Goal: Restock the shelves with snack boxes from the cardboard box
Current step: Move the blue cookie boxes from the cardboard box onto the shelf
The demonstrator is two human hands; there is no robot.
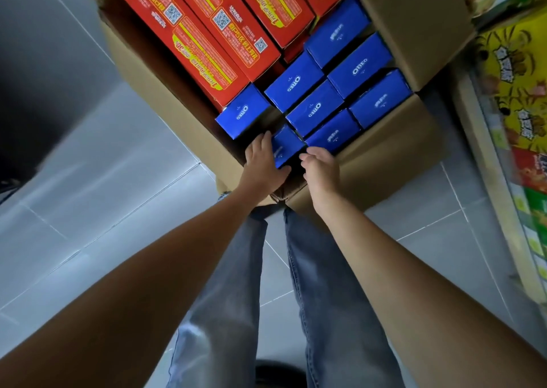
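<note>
Oreo box [285,146] edges between 2 hands [263,165] [321,168]

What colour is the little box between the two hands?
The box is blue. The head view, the only one, shows it.

Brand name "OREO", in white outlined lettering, stands on the top faces of four small blue cardboard cartons [293,83]. Three further blue cartons [380,100] carry small white print, not legible. The sunken blue carton at the near corner [285,148] shows only faint white marks, unreadable. The long red cardboard boxes [207,47] bear square QR codes and yellow bands of script and Chinese characters, seen upside down, which cannot be made out. The yellow snack packets [509,62] on the right carry bold characters, blurred.
</note>
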